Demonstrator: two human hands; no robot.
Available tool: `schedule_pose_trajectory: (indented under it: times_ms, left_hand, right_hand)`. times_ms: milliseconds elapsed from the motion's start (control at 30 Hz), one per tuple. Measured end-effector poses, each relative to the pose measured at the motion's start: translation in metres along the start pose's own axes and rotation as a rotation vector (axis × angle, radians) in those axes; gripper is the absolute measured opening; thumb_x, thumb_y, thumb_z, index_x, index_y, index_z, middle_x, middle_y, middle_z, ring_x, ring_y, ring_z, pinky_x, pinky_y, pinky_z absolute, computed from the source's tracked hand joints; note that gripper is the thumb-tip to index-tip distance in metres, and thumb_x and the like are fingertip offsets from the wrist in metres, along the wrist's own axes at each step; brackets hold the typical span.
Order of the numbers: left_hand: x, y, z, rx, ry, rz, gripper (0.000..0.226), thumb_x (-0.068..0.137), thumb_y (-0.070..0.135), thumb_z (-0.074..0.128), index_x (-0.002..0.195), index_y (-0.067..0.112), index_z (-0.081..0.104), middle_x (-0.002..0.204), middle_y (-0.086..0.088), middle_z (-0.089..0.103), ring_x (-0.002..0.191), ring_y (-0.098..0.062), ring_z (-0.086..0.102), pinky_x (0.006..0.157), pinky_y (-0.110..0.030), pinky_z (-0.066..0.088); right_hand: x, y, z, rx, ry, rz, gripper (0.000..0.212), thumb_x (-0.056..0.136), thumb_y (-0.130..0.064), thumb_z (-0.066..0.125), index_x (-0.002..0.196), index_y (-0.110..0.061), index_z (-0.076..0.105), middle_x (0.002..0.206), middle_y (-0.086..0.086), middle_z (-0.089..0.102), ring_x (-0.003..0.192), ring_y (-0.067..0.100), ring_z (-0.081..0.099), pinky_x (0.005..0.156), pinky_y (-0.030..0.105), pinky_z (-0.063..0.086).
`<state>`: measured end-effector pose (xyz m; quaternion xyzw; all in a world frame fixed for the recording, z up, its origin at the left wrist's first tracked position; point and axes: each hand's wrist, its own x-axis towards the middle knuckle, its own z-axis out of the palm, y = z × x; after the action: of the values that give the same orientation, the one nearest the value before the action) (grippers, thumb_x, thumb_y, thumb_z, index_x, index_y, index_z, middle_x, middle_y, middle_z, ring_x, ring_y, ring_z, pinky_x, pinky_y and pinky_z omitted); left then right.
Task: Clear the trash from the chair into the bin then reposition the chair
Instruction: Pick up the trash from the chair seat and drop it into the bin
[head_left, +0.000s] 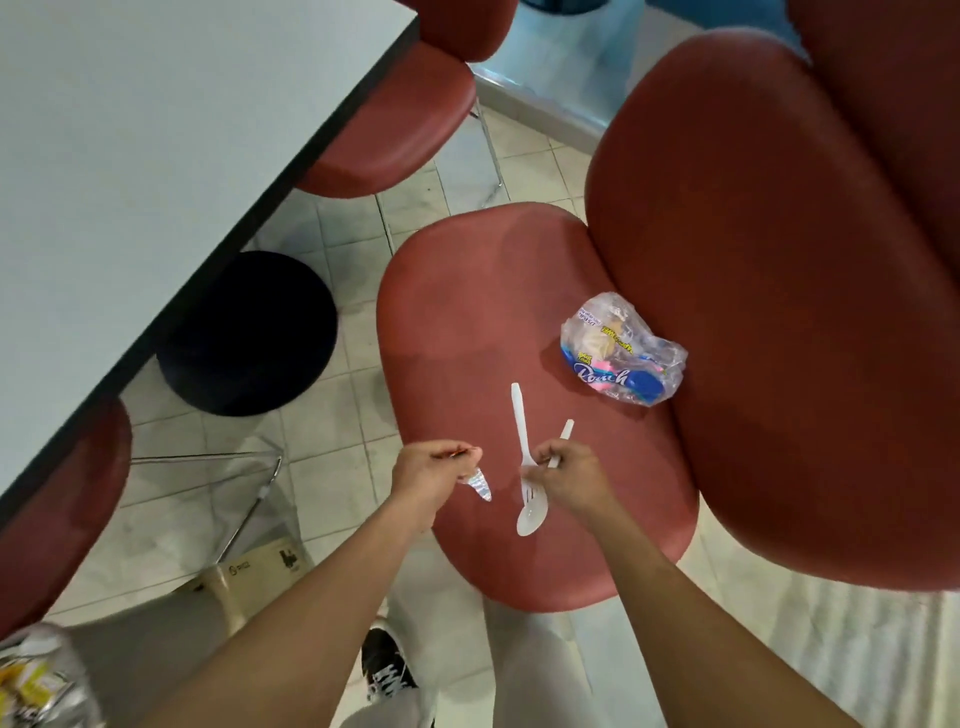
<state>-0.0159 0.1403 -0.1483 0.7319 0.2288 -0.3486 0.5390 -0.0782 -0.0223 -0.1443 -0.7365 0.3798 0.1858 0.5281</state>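
Observation:
A red chair stands in front of me, its backrest to the right. A crumpled clear plastic bag with blue print lies on the seat against the backrest. My right hand grips a white plastic spoon and a white plastic fork, whose handle sticks up past the fingers, above the seat's near part. My left hand pinches a small clear wrapper scrap over the seat's left edge. A round black bin sits on the floor partly under the table, left of the chair.
A pale table fills the upper left. More red chairs stand at the far end of the table and at the lower left. My legs and a black shoe are below. Some packaging shows at the bottom left corner.

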Motion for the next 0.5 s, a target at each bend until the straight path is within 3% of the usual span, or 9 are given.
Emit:
schedule_pose_trajectory:
  times_ms: [167,300,500]
  left_hand:
    - [-0.059,-0.027,-0.053,-0.068,-0.023,-0.007,0.008,0.077,0.012,0.078,0.077,0.017,0.072,0.076,-0.003,0.071,0.057,-0.006,0.065,0.054,-0.017,0.046]
    - [-0.093,-0.044,-0.087,-0.100,0.039,0.014,0.013,0.080,0.011,0.075,0.072,0.019,0.069,0.073,0.000,0.068,0.052,-0.008,0.054,0.048,-0.020,0.041]
    - [-0.132,-0.066,-0.150,-0.132,0.051,0.016,0.017,0.083,0.009,0.071,0.072,0.021,0.066,0.081,0.000,0.068,0.072,-0.008,0.059,0.058,-0.022,0.049]
  right_hand:
    - [-0.062,-0.017,0.037,0.010,-0.001,-0.063,0.012,0.078,-0.006,0.073,0.073,-0.014,0.065,0.068,-0.006,0.058,0.057,0.006,0.054,0.049,0.007,0.042]
    - [-0.106,-0.026,0.063,-0.029,-0.012,-0.134,0.005,0.077,-0.012,0.075,0.075,-0.013,0.070,0.069,-0.007,0.062,0.062,0.008,0.057,0.056,0.014,0.043]
    - [-0.166,-0.039,0.098,-0.047,-0.031,-0.189,0.008,0.076,-0.015,0.078,0.078,-0.016,0.070,0.069,-0.008,0.061,0.064,0.010,0.054,0.060,0.019,0.042]
